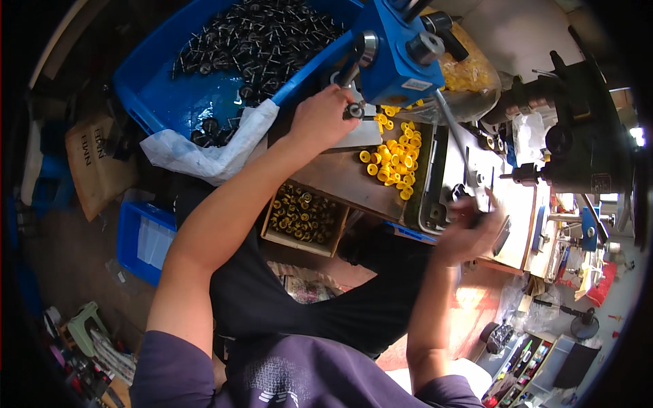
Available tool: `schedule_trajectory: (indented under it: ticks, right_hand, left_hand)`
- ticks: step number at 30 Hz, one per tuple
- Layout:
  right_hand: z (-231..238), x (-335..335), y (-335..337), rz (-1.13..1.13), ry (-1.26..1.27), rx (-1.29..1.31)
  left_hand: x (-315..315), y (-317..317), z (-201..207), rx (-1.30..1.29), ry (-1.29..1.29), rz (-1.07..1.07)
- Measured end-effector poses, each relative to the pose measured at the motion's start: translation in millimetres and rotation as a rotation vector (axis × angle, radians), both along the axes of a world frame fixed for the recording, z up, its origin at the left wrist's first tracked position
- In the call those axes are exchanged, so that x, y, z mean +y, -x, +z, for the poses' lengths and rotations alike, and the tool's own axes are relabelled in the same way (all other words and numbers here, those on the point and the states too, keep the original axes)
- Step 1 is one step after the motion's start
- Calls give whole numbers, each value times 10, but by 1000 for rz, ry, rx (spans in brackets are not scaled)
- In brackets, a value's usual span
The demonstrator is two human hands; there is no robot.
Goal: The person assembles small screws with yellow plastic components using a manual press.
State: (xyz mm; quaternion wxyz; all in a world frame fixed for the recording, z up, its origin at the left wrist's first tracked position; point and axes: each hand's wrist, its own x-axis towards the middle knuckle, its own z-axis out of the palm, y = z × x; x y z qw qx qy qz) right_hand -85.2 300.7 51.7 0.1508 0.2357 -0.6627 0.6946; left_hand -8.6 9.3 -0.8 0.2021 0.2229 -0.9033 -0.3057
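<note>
Dark round part (353, 111) with a metallic end sits just above the middle of the frame, the left hand's (318, 121) grip closed around it beside the blue press (394, 68). Right of the middle, the right hand (468, 232) is a blur near the lower end of the press lever (454, 132), and I can't tell whether its grip is apart or together. Yellow caps (394, 160) lie loose on the table (333, 173), with a blue bin (156, 85) of black pieces (265, 41) at upper left and a wooden box (299, 244) below.
</note>
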Motion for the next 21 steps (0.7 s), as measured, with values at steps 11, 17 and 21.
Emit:
schedule_trajectory:
  ticks: [11, 17, 21]
  right_hand:
    - [539, -824, 799, 305, -442, -150]
    - [-506, -450, 834, 152, -1175, 144]
    - [-642, -447, 880, 223, -1174, 134]
  left_hand:
    - [22, -47, 133, 29, -202, -5]
    - [78, -89, 93, 85, -169, -2]
    - [46, -39, 111, 78, -219, -18]
